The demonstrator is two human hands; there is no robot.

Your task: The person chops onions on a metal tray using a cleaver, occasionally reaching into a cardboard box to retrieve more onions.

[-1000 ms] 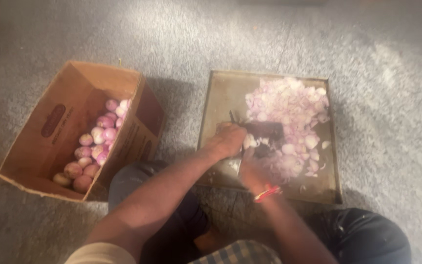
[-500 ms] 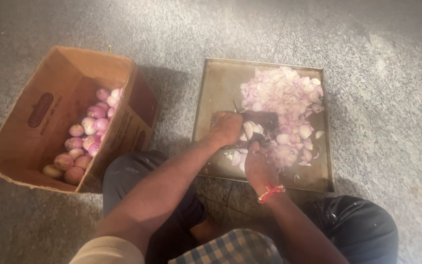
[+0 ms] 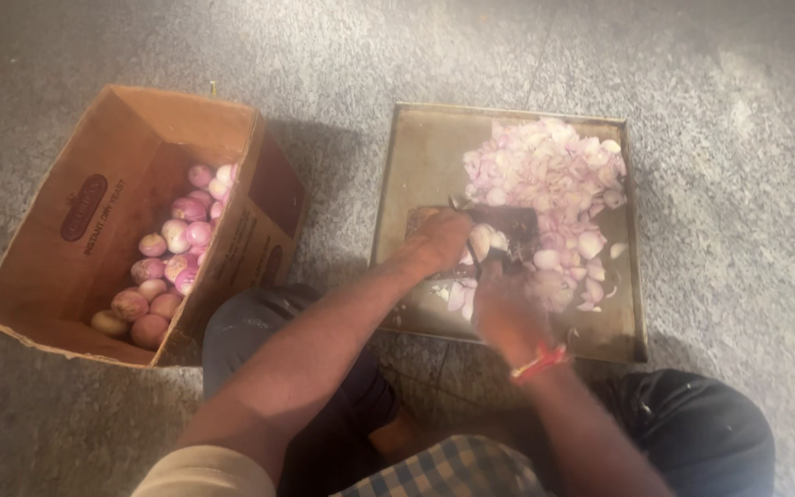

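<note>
The left hand is closed over a peeled onion at the centre of the frame, pressing it against a dark blade that stands over the metal tray. The right hand, with a red thread at the wrist, sits just below and to the right; it looks curled near the blade, but I cannot tell what it grips. Chopped onion fills the tray's upper right.

The fingers sit very close to the edge, so a slip on the wet onion could bring them onto the blade. The heap nears the tray's right rim, and pieces could spill onto the floor.

At the left of the frame, a cardboard box holds whole onions.

Against the earlier frames, the hands are in nearly the same spot on the tray; the view has shifted a little, putting the box further left.
</note>
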